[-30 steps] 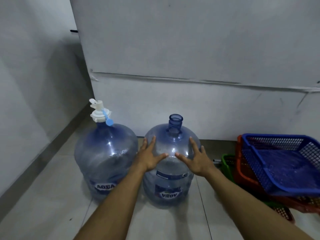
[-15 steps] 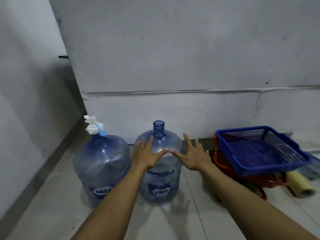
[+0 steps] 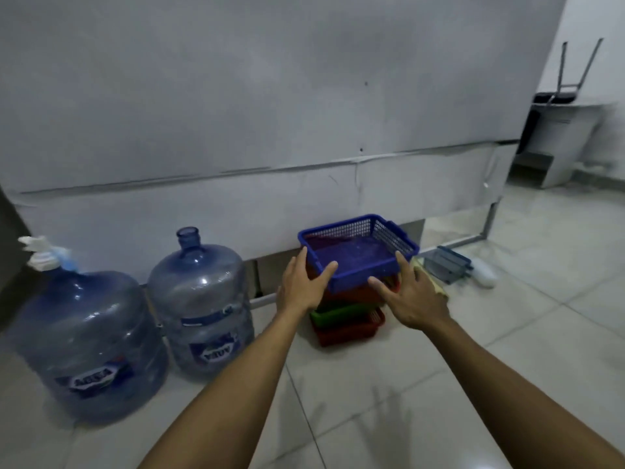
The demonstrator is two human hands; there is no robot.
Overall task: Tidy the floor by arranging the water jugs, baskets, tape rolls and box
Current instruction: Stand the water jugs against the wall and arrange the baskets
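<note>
Both hands, left hand (image 3: 302, 286) and right hand (image 3: 411, 296), are spread wide, holding nothing; take the tilted blue basket (image 3: 358, 250) by its sides and seat it level on the basket stack (image 3: 345, 324).

Both bare forearms reach forward and rise from the bottom of the view. The left hand (image 3: 304, 286) is spread open, fingers straight and pointing up, thumb angled to the right. The right hand (image 3: 411, 294) is likewise open, palm down, fingers extended, thumb pointing left. The two hands are level, a gap between them.
</note>
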